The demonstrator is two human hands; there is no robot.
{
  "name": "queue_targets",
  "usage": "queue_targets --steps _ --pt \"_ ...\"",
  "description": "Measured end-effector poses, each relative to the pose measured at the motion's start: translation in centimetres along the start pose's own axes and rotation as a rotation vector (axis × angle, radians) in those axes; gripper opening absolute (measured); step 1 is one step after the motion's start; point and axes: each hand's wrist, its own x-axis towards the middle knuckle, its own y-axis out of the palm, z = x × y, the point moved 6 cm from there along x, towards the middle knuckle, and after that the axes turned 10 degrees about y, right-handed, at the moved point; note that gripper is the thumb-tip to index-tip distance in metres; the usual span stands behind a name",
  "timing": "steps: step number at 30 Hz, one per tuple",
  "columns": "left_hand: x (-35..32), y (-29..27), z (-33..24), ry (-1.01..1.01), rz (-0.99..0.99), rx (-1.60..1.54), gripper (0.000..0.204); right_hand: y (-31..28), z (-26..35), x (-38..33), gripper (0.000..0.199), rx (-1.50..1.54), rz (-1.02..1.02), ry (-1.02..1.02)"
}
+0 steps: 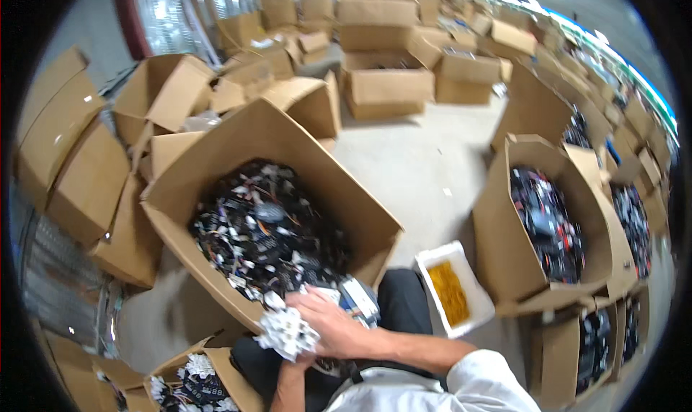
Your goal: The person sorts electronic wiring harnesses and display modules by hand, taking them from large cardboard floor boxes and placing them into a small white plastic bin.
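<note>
A clump of small white plastic connectors (287,334) is held up at my lap, by the near rim of the large cardboard box (364,214). My left hand (308,356) grips it from below, its fingers mostly hidden. Across the top lies my right hand (331,327), its fingers curled over the clump's upper side. Just beyond the right hand, a flat grey and white device (359,300) rests at the box's near corner. Inside the box is a deep heap of black electronic parts (263,217) with wires and white connectors.
To the right of my knee (405,304) stands a white foam tray (472,300) holding yellow-orange bits (448,293). A smaller box of parts (205,383) sits at lower left. Tall boxes of black devices (544,224) line the right. More cartons (386,84) stand across the floor.
</note>
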Motion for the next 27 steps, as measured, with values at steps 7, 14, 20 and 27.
queue_targets --steps 7,14,20,27 --pt "6.1 -9.9 -0.6 -0.062 -0.672 -1.286 0.013 -14.2 -2.8 -6.8 0.053 -0.037 -0.485 0.071" --pt "7.3 -7.4 -3.0 -0.112 -0.444 -0.796 0.019 -16.1 -35.5 -32.0 0.026 0.016 -1.019 1.161" --pt "3.6 -3.5 -1.0 -0.534 -0.590 -1.049 0.012 -6.3 -43.7 -41.0 0.018 -0.072 -0.527 1.450" --pt "2.6 -2.4 -3.8 -0.642 -0.534 -0.871 0.013 -5.9 -46.0 -39.0 0.028 -0.281 -0.648 1.581"
